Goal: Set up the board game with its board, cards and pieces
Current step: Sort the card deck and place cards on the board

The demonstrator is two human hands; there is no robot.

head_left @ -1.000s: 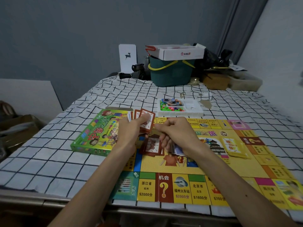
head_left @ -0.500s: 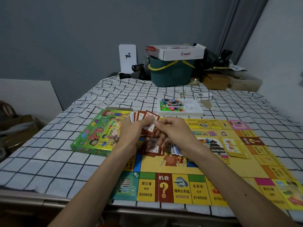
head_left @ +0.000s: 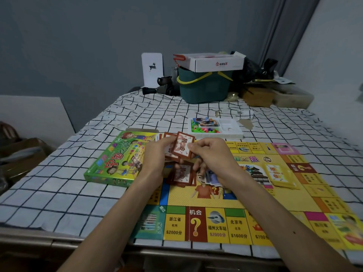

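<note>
Cards [head_left: 176, 147] are gripped in left hand [head_left: 155, 156], one pinched by right hand [head_left: 213, 156]; if loosened, they could be scattered over board [head_left: 284, 199].

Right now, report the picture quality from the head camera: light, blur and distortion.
Head view: dim, flat bluish light, no hard shadows or glare; the board reads sharply at its near squares but smears at its near-right corner; the red-backed cards held by the left hand and right hand look slightly soft; wide-angle distortion leans the curtain inward.
</note>
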